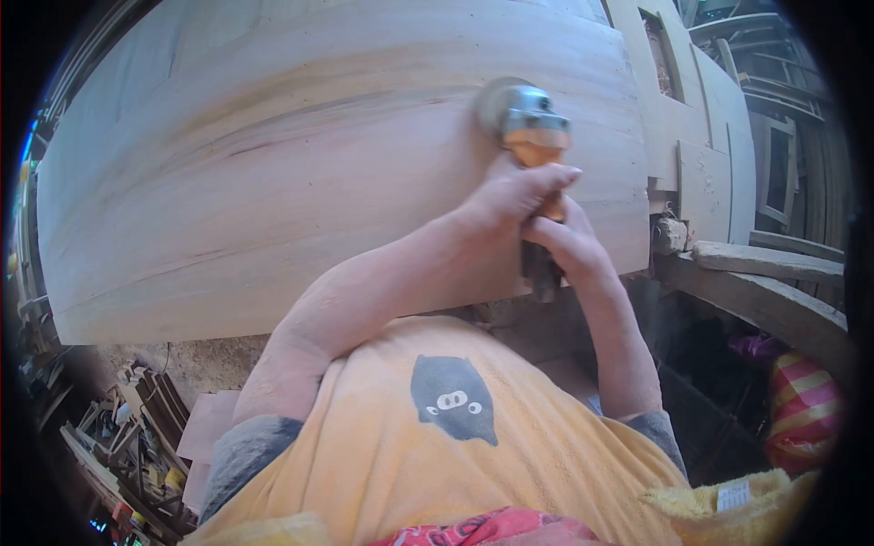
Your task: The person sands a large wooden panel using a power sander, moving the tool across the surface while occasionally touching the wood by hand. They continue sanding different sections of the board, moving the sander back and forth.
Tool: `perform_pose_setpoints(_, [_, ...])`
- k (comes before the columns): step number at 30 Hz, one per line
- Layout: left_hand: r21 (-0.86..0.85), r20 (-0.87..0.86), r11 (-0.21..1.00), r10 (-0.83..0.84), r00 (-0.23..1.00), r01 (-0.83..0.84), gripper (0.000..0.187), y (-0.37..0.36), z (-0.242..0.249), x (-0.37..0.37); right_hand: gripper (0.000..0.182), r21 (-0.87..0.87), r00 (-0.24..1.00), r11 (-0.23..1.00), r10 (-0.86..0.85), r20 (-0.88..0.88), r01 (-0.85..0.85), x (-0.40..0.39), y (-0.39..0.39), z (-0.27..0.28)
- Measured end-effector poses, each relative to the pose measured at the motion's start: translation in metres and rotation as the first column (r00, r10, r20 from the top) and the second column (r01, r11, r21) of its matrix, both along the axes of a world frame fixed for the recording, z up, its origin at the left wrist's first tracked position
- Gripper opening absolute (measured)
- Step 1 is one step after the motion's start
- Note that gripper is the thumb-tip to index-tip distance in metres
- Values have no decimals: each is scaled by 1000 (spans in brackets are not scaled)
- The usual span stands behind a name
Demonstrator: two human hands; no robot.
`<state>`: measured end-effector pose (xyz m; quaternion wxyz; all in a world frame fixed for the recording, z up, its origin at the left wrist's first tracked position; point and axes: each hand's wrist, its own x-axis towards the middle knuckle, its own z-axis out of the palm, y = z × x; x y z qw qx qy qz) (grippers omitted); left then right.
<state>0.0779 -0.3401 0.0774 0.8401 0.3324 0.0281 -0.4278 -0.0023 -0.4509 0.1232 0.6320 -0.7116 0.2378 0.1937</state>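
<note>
An angle grinder with a silver head and orange body rests its round disc on a wide, pale wooden panel. My left hand is wrapped round the orange body just behind the head. Closer to me, my right hand grips the dark rear part of the tool. The disc looks blurred, at the upper left of the tool's head. Brownish grain streaks run across the panel to the left of the disc.
More boards lie at the right of the panel. Rough timber beams stand near a red and yellow striped bag at the lower right. Scrap wood is piled at the lower left. An orange apron covers my front.
</note>
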Motion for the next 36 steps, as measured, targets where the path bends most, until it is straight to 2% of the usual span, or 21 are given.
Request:
perform_pose_setpoints(3, [36, -20, 998, -41, 999, 42, 30, -33, 9, -4, 39, -66, 994, 992, -107, -15, 106, -9, -26, 4])
perform_pose_setpoints(6, [12, -37, 1000, -27, 999, 28, 31, -26, 2, 6, 35, -43, 994, 998, -42, -98, 38, 6, -27, 7])
perform_pose_setpoints(8, [6, -14, 999, 35, 999, -35, 30, 4, -8, 14, 35, 18, 995, 996, 90, -52, -89, 22, -4, -1])
perform_pose_setpoints(11, [121, -13, 981, 154, 988, -151, 29, 68, -7, 18, 35, 69, 956, 953, 294, 26, -295, 46, 43, -5])
perform_pose_setpoints(15, [183, -76, 961, 222, 972, -205, 28, 90, 18, 23, 31, 92, 972, 968, 228, 52, -232, 49, 62, -10])
perform_pose_setpoints(17, [123, -21, 985, 121, 992, -118, 26, 71, 1, 29, 34, 93, 971, 968, 223, 87, -231, 46, 45, -13])
perform_pose_setpoints(19, [96, -25, 995, 32, 999, -30, 24, 38, 1, 30, 34, -7, 984, 984, 176, 17, -175, 42, 15, -13])
perform_pose_setpoints(21, [26, -40, 998, 50, 998, -49, 19, 0, 0, 40, 33, -47, 999, 998, 45, -28, -46, 43, -7, -7])
perform_pose_setpoints(24, [71, 64, 997, 8, 998, -13, 19, -20, 5, 69, 30, -55, 998, 998, -32, -48, 29, 68, -23, -10])
perform_pose_setpoints(27, [133, 94, 990, -64, 994, 51, 19, 9, 10, 80, 30, 9, 998, 998, 54, 20, -54, 81, -6, -8])
perform_pose_setpoints(28, [174, 77, 985, 7, 997, -20, 19, 13, 1, 81, 31, -69, 995, 993, 100, 30, -97, 84, 4, -12])
perform_pose_setpoints(29, [72, 89, 996, 37, 995, -44, 20, 30, -12, 80, 31, -41, 985, 984, 173, -16, -173, 90, 14, -20])
perform_pose_setpoints(31, [100, 47, 982, 154, 987, -158, 22, 52, -14, 78, 33, -82, 971, 973, 222, 91, -215, 94, 39, -23])
perform_pose_setpoints(34, [108, 29, 976, 185, 982, -187, 23, 53, -7, 75, 36, -9, 976, 978, 207, 70, -207, 92, 39, -19])
perform_pose_setpoints(36, [64, 59, 994, 86, 995, -90, 22, 27, -18, 77, 37, -9, 992, 992, 124, 27, -124, 82, 16, -20])
